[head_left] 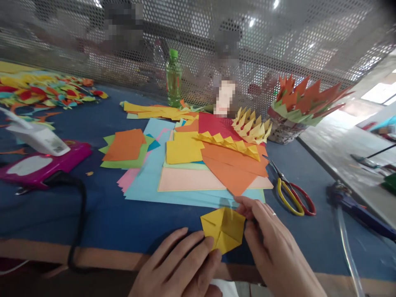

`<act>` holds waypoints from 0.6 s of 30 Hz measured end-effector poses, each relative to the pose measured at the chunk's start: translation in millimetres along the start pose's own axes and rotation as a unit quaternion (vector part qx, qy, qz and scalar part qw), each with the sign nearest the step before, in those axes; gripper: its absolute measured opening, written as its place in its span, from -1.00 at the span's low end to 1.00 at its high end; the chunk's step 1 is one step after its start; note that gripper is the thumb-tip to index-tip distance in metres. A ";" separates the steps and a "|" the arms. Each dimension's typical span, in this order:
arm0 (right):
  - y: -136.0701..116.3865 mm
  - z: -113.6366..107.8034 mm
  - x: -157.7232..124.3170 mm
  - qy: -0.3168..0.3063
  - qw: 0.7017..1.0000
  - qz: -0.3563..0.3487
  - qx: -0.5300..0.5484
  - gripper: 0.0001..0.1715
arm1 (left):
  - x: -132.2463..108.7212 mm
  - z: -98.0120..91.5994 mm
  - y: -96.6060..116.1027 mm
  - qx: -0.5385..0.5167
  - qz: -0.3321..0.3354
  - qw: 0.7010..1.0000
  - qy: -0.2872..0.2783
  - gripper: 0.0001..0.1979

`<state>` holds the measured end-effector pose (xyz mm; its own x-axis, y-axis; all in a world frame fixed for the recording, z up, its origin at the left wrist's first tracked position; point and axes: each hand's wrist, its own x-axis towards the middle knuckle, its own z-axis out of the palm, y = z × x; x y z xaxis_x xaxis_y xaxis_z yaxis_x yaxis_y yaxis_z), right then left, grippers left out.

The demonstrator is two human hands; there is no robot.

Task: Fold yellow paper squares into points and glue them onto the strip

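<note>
A small yellow piece of folded paper point(227, 229), with creases meeting near its middle, is at the front edge of the blue tabletop. My left hand point(182, 264) pinches its lower left side between thumb and index finger, the other fingers stretched out. At its right corner, my right hand point(272, 243) has thumb and fingers closed on the paper; part of that grip is hidden. Just beyond lies a stack of coloured sheets, with a light blue sheet point(145, 194) undermost, an orange sheet point(235, 169), a yellow sheet point(184, 152) and a zigzag yellow paper strip point(229, 144).
Red-and-yellow-handled scissors point(293, 198) lie right of the stack, near a glue gun point(361, 210). A pink power strip point(71, 159) with a white plug is left. Behind stand a green bottle point(173, 80), a pot of orange paper spikes point(284, 126) and a perforated metal screen point(198, 24).
</note>
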<state>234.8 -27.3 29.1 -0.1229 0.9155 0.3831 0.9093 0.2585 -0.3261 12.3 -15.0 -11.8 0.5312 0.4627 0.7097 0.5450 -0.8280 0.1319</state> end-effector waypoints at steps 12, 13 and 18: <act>-5.0 -20.3 -17.5 -0.071 0.994 0.001 0.088 -0.82 | 2.3 -13.0 -1.9 0.016 -0.013 1.000 -0.009 -0.69; -5.0 -22.4 -20.1 -0.076 0.993 -0.019 0.088 -0.78 | -0.5 -11.3 -1.0 0.003 -0.030 1.000 -0.006 -0.72; -4.2 -22.1 -32.4 -0.045 0.991 -0.113 0.047 -0.53 | -3.8 -2.5 1.4 -0.044 -0.056 0.997 -0.012 -0.74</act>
<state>243.8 -64.8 37.2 -0.3592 0.8534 0.3777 0.8137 0.4846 -0.3211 9.4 -18.7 -12.6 0.4863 0.5608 0.6701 0.5439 -0.7944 0.2702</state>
